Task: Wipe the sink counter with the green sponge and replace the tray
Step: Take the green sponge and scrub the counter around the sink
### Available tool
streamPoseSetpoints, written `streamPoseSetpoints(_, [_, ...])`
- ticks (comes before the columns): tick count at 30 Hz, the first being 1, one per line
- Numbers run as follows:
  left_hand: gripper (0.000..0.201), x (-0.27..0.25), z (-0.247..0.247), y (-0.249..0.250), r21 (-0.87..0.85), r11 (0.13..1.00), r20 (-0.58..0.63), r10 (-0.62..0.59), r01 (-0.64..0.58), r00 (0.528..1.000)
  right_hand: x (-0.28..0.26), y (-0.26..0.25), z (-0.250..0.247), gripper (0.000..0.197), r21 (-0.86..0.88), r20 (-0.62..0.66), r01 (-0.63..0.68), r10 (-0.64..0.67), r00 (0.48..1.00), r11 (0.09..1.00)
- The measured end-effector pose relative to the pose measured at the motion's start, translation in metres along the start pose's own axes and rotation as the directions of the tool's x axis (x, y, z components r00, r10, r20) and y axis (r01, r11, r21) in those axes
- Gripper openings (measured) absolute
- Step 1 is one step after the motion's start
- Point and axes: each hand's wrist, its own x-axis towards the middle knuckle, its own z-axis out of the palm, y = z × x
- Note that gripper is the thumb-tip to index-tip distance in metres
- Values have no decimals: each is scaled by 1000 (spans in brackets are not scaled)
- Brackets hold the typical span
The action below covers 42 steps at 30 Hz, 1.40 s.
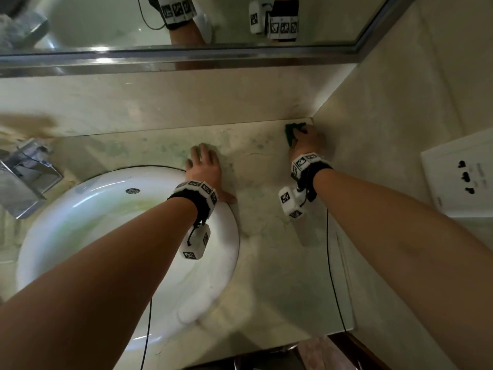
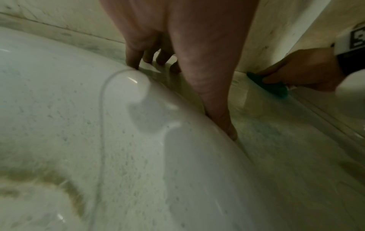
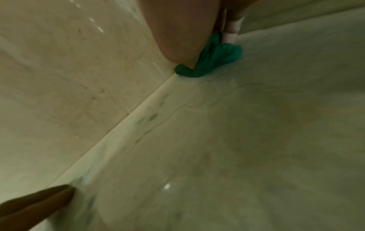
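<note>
The green sponge (image 1: 293,132) lies pressed into the far right corner of the marble counter (image 1: 266,222), where the back wall meets the side wall. My right hand (image 1: 306,142) grips it from above; its fingers are curled over the sponge (image 3: 213,59). My left hand (image 1: 204,166) rests flat on the counter beside the sink rim, fingers straight and spread, thumb lying along the basin edge (image 2: 223,121). In the left wrist view the sponge (image 2: 272,87) shows under the right hand (image 2: 296,73). No tray is in view.
A white round basin (image 1: 80,222) with a drain (image 1: 132,191) fills the left side, and a chrome tap (image 1: 24,180) stands at its far left. A mirror (image 1: 186,22) runs above the backsplash. A white wall socket (image 1: 461,172) sits on the right wall.
</note>
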Motion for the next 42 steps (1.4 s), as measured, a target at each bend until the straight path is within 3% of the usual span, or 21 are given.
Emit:
streamPoseSetpoints(2, [145, 0, -1, 0, -4, 1000, 9, -3, 3, 1000, 8, -15, -8, 53, -42, 28, -14, 15, 999, 999])
streamPoseSetpoints(4, [144, -1, -1, 0, -10, 1000, 18, -6, 6, 1000, 5, -28, -5, 50, 46, 38, 33, -35, 999, 998])
streamPoseSetpoints(8, [144, -1, -1, 0, -8, 1000, 27, -13, 13, 1000, -25, -42, 17, 47, 98, -5, 342, -343, 939, 935])
streamPoseSetpoints(13, [144, -2, -2, -1, -27, 1000, 33, -6, 7, 999, -43, -22, 27, 45, 177, 60, 414, -430, 901, 893])
streamPoseSetpoints(18, [145, 1, -1, -1, -23, 1000, 39, -3, 4, 999, -30, -8, 14, 41, 210, -64, 335, -329, 942, 919])
streamPoseSetpoints(23, [145, 1, 0, -1, -16, 1000, 49, -7, 8, 999, -8, -42, 6, 48, 143, 51, 172, -181, 982, 975])
streamPoseSetpoints(27, [146, 1, 1, -1, -20, 1000, 26, -5, 5, 1000, -29, -70, 14, 52, 126, 80, 323, -334, 939, 938])
streamPoseSetpoints(29, [146, 1, 1, 0, -17, 1000, -2, -4, 4, 1000, -45, -72, 18, 49, 182, 103, 338, -360, 927, 923])
streamPoseSetpoints(32, [146, 1, 2, -1, -17, 1000, -13, -4, 4, 1000, -54, -51, 28, 41, 196, 76, 461, -482, 873, 866])
streamPoseSetpoints(34, [146, 1, 2, -1, -18, 1000, -8, -1, 1, 1000, -48, -32, 31, 37, 157, 98, 479, -496, 863, 864])
streamPoseSetpoints(39, [145, 0, 2, -1, -17, 1000, 4, -2, 2, 1000, -12, -24, 7, 36, 148, 43, 259, -268, 963, 955])
streamPoseSetpoints(41, [145, 0, 1, 0, -13, 1000, 10, -3, 4, 1000, -7, -39, 4, 43, 152, 107, 201, -218, 970, 968])
streamPoseSetpoints(42, [145, 0, 1, 0, -8, 1000, 12, -5, 5, 1000, -10, -48, 4, 49, 109, 99, 232, -243, 965, 966])
